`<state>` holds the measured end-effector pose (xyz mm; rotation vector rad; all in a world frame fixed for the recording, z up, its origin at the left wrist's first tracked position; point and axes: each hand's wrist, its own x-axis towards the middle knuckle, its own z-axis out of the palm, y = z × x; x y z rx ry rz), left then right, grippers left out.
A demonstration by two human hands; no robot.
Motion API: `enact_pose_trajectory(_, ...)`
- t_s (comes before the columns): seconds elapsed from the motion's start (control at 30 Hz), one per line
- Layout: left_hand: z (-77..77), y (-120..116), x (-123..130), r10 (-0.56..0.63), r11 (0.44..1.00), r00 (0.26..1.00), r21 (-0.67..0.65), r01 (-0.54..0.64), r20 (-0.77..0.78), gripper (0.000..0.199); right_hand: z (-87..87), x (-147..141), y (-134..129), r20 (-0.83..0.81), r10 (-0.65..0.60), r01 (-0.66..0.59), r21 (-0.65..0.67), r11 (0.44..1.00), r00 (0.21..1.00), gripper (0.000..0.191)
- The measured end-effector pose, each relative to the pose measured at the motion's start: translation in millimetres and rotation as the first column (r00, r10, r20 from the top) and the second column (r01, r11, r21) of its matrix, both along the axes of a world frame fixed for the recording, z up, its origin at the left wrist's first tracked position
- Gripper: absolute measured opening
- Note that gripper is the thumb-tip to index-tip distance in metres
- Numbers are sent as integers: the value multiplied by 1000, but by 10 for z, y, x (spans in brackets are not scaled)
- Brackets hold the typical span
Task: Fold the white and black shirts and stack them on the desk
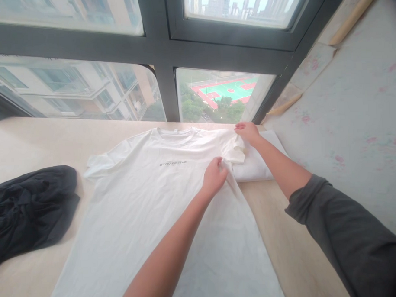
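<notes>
A white T-shirt (147, 198) with "STAY ACTIVE" across its chest lies spread face up, collar toward the window. My left hand (215, 177) is closed on the shirt near the armpit of the sleeve on the right, thumb and fingers pinching the cloth. Higher up, my right hand (247, 133) pinches the same sleeve (233, 149) near the shoulder, and the sleeve is bunched between the two hands. The opposite sleeve (104, 164) lies flat on the left. Beneath the right forearm is a folded white cloth (255, 166), partly covered by the sleeve.
A crumpled black garment (34, 210) lies left of the shirt on the pale wooden surface (268, 224). Dark window frames (166, 80) rise along the back edge. A flower-patterned wall (353, 130) stands close on the right.
</notes>
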<state>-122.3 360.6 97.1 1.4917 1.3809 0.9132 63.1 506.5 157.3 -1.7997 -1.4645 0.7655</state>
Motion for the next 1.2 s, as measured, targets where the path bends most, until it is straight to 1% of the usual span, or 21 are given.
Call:
enact_pose_trajectory(0.07, 3, -8, -6, -15, 999, 998, 39, 17, -64, 46, -47, 46, 12, 60, -70, 66, 59, 996, 996, 33)
enact_pose_trajectory(0.13, 23, -28, -10, -20, 995, 991, 90, 32, -130, 44, -61, 97, -41, 109, -70, 64, 64, 996, 992, 30)
enact_pose_trajectory(0.2, 66, -60, -2, -20, 986, 980, 159, 52, -198, 43, -50, 167, -169, 115, 18, -18, 1, 1000, 993, 28)
enact_pose_trajectory(0.27, 132, -100, 30, -19, 968, 964, 235, 85, -267, 43, -40, 255, -352, 29, 151, -150, -50, 987, 988, 33)
enact_pose_trajectory(0.33, 210, -134, 93, -24, 945, 940, 300, 132, -339, 41, -60, 336, -541, -107, 287, -291, -24, 956, 952, 46)
enact_pose_trajectory(0.37, 250, -143, 136, -28, 932, 925, 324, 161, -379, 40, -84, 364, -618, -141, 338, -341, 8, 940, 930, 53)
enact_pose_trajectory(0.4, 288, -144, 183, -32, 920, 906, 342, 191, -421, 38, -115, 381, -675, -135, 376, -374, 37, 927, 917, 57)
enact_pose_trajectory(0.43, 323, -136, 233, -33, 908, 885, 355, 221, -465, 35, -150, 384, -707, -93, 391, -387, 58, 920, 916, 60)
enact_pose_trajectory(0.47, 353, -117, 283, -31, 898, 861, 364, 247, -508, 32, -182, 377, -713, -27, 374, -371, 73, 926, 927, 60)
enact_pose_trajectory(0.53, 404, -55, 371, -16, 887, 808, 365, 284, -589, 25, -218, 345, -655, 111, 263, -275, 107, 956, 958, 55)
enact_pose_trajectory(0.63, 466, 51, 452, 6, 884, 734, 347, 313, -679, 17, -160, 311, -467, 204, 77, -109, 147, 983, 976, 39)
enact_pose_trajectory(0.67, 486, 75, 464, 12, 882, 715, 344, 322, -699, 17, -117, 311, -401, 208, 39, -73, 158, 985, 977, 36)
enact_pose_trajectory(0.73, 522, 93, 476, 27, 875, 688, 350, 334, -725, 17, -26, 325, -289, 166, 9, -42, 198, 979, 986, 35)
enact_pose_trajectory(0.8, 545, 79, 479, 46, 869, 672, 360, 338, -739, 18, 31, 348, -217, 44, -1, -9, 220, 976, 999, 39)
enact_pose_trajectory(0.83, 548, 67, 480, 51, 869, 666, 362, 337, -744, 19, 37, 360, -197, -27, -9, 14, 190, 982, 1000, 40)
enact_pose_trajectory(0.9, 535, 45, 484, 51, 874, 657, 353, 335, -752, 19, 8, 385, -186, -122, -52, 60, 58, 997, 991, 38)
enact_pose_trajectory(0.97, 506, 36, 493, 39, 881, 651, 334, 335, -758, 19, -54, 414, -207, -136, -112, 103, -72, 992, 984, 29)
enact_pose_trajectory(1.0, 490, 38, 501, 32, 884, 650, 325, 337, -759, 18, -86, 428, -226, -130, -135, 121, -107, 987, 982, 25)
enact_pose_trajectory(1.1, 460, 55, 530, 11, 885, 654, 312, 345, -756, 17, -148, 463, -295, -126, -167, 144, -167, 975, 978, 20)
enact_pose_trajectory(1.2, 485, 68, 557, -10, 888, 673, 302, 345, -740, 17, -130, 478, -341, -88, -130, 112, -186, 976, 988, 21)
